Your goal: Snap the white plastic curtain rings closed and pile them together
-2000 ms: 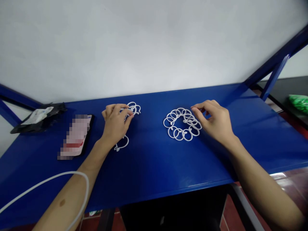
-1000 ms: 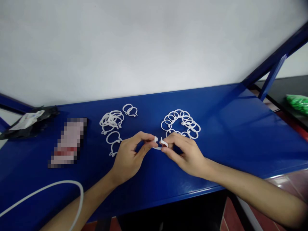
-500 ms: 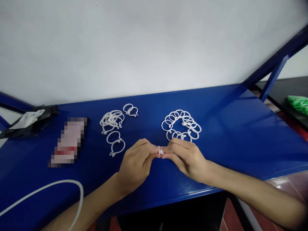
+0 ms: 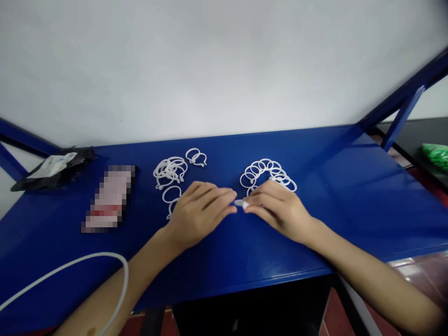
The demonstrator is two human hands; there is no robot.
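Above the middle of the table, my right hand (image 4: 280, 209) pinches a white plastic ring (image 4: 239, 203). Only its small clasp end shows past the fingertips; the rest is hidden. My left hand (image 4: 201, 212) faces it, thumb and fingers parted round the tip of that end, with blue table showing between them. Beyond my right hand, several white rings (image 4: 266, 163) lie overlapped in a circle, partly covered by the hand. Behind my left hand is a loose heap of white rings (image 4: 170, 170), with a pair of rings (image 4: 199, 158) to its right.
The blue table (image 4: 224, 275) meets a pale wall (image 4: 224, 70). At left lie a pixelated pink item (image 4: 112, 198) and a black plastic package (image 4: 56, 168). A white cable (image 4: 87, 255) loops over my left forearm. Green bundles (image 4: 436, 154) lie at far right.
Both hands pinched the ring's clasp together before; my left fingers have now parted from it. The ring stays in my right hand. The view has shifted slightly.
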